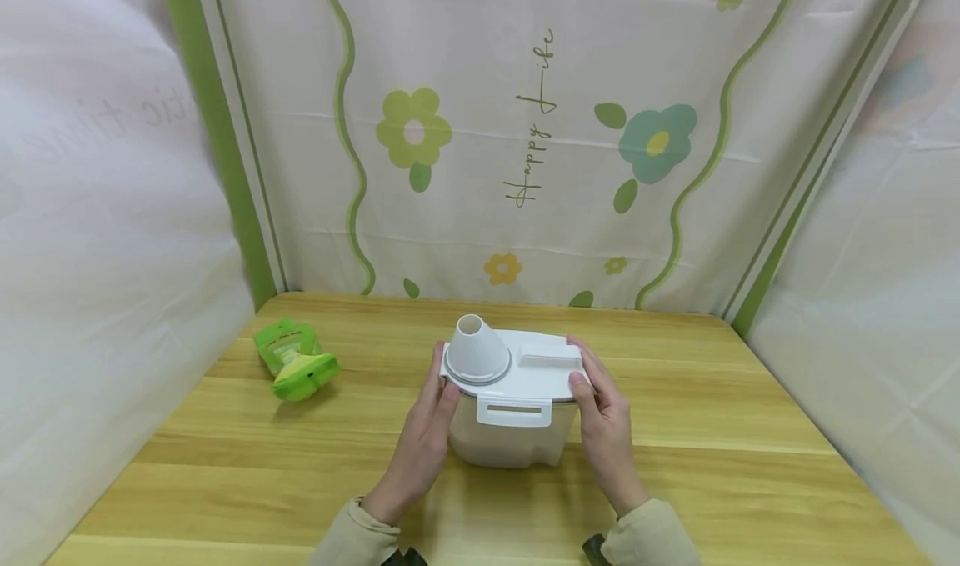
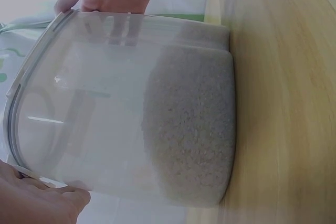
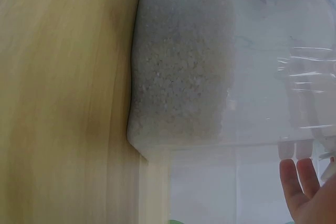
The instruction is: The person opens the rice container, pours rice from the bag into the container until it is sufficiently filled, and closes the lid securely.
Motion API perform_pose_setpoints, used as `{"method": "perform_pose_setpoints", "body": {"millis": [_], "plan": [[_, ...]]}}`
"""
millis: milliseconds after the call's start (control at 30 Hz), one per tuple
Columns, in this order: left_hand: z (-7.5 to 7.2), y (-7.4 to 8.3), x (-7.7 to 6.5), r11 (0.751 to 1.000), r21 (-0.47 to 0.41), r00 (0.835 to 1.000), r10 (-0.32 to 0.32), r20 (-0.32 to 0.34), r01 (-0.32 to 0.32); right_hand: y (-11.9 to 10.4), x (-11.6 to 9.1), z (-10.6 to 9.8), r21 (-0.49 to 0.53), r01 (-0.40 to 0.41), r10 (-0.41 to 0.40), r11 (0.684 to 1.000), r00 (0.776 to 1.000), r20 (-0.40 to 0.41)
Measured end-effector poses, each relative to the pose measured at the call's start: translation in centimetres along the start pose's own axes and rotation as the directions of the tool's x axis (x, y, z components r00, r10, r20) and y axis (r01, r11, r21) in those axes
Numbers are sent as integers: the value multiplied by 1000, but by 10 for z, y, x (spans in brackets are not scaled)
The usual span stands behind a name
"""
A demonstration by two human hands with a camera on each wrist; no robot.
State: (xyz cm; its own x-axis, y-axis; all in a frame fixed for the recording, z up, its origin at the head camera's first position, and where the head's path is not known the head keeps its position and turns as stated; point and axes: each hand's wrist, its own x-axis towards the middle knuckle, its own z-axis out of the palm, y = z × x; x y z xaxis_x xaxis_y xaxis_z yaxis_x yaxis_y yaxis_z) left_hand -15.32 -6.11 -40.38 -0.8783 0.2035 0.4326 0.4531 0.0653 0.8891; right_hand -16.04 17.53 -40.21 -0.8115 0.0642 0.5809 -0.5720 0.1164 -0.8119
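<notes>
A see-through rice storage container (image 1: pixel 512 441) stands on the table in front of me, its lower part filled with white grains that look like rice (image 2: pixel 191 124). Its white lid (image 1: pixel 543 376) is on, carrying a cone-shaped spout (image 1: pixel 477 353) at the left and a raised handle at the right. A white latch (image 1: pixel 514 411) hangs at the near side. My left hand (image 1: pixel 422 437) grips the container's left side, thumb at the lid's front corner. On the opposite side my right hand (image 1: pixel 606 433) holds it, its thumb on the lid's edge. The fingers (image 3: pixel 307 182) reach around the clear wall.
A crumpled green packet (image 1: pixel 288 358) lies on the wooden table (image 1: pixel 300 466) at the back left. White curtains with printed flowers (image 1: pixel 480 174) enclose the table at the back and both sides.
</notes>
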Motion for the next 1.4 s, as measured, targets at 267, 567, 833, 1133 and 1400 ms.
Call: {"method": "perform_pose_setpoints", "body": {"millis": [267, 567, 833, 1133, 1400], "plan": [[-2, -1, -1, 999, 47, 998, 10, -62, -7, -9, 3, -8, -70, -77, 80, 995, 996, 29], [-7, -3, 3, 999, 38, 994, -1, -111, 6, -26, 3, -17, -194, -240, 196, 951, 955, -222], [-6, -3, 2, 1000, 28, 992, -10, -123, 14, -27, -2, -11, -155, -224, 195, 962, 963, -185], [-6, -4, 2, 999, 51, 992, -12, -129, 19, -30, -6, 1, -57, -297, 279, 953, 936, -217], [-7, -4, 3, 998, 68, 989, -7, -145, 17, -35, -13, 17, -38, -300, 283, 953, 929, -238]]}}
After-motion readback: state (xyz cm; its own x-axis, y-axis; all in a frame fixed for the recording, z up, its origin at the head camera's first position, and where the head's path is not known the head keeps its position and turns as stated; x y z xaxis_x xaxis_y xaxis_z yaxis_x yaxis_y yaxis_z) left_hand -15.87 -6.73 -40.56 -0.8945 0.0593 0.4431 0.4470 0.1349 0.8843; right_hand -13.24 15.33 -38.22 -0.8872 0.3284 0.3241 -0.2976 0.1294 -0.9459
